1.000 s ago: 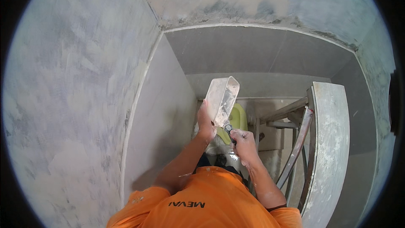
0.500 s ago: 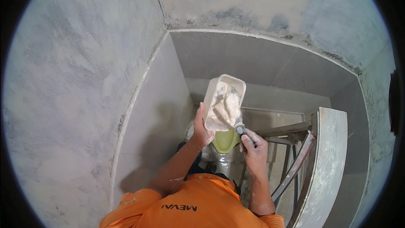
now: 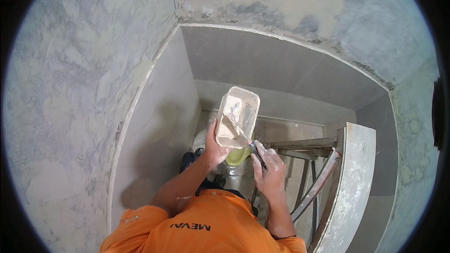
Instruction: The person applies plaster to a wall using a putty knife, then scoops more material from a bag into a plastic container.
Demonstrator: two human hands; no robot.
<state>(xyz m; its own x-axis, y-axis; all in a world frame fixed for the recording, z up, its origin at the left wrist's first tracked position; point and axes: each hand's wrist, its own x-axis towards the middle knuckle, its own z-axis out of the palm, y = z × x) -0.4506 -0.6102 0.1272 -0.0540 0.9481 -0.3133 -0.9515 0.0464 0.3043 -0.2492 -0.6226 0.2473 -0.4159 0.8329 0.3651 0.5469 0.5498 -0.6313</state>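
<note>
White tub (image 3: 239, 115) is gripped at its lower edge by left hand (image 3: 214, 147); putty knife (image 3: 241, 137), blade inside tub, apparently clenched in right hand (image 3: 268, 171).

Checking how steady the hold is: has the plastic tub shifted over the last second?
Yes. The tub in the left hand has risen toward the grey tiled wall, away from the orange shirt.

White rectangular tub (image 3: 238, 117) of pale plaster, tilted, putty knife (image 3: 239, 133) inside
</note>
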